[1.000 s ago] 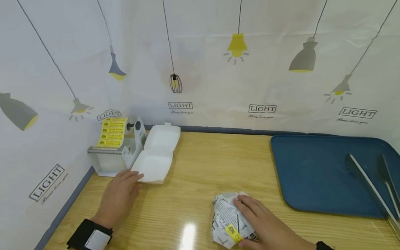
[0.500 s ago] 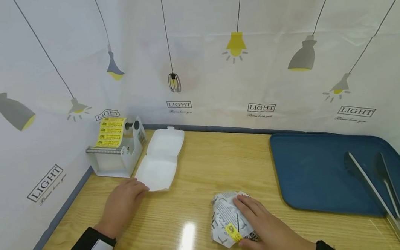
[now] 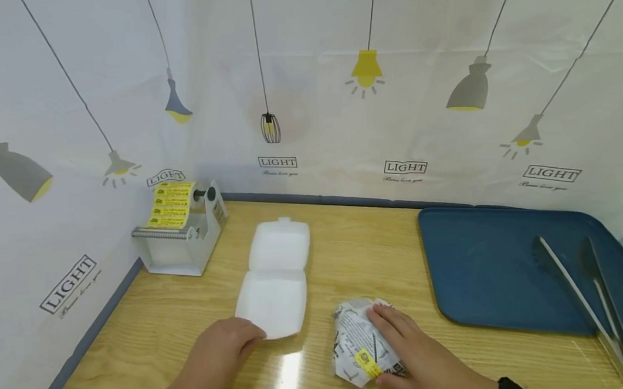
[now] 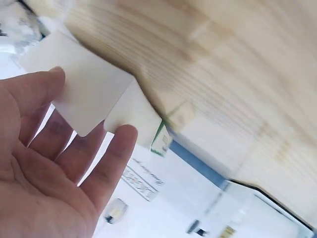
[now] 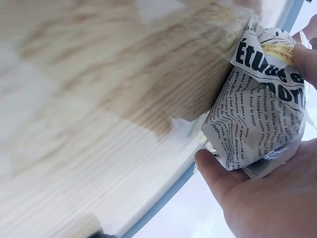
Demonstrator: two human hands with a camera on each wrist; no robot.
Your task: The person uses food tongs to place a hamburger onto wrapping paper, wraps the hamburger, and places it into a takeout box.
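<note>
A white hinged takeout box lies unfolded, lid away from me, left of the middle of the table. My left hand pinches its near left corner. In the left wrist view the thumb presses one face of the box wall while the other fingers sit behind. To the right, a parcel wrapped in newsprint-patterned paper bears a yellow sticker. My right hand holds it from its right side, thumb near the sticker; its contents are hidden. The right wrist view shows the printed paper between thumb and fingers.
A label dispenser with a roll of yellow stickers stands at the back left against the wall. On the right lies a blue tray, with metal tongs resting across its near edge.
My left hand has drawn the takeout box away from the label dispenser, toward me and to the right. My right hand and the wrapped parcel stay nearly where they were.
</note>
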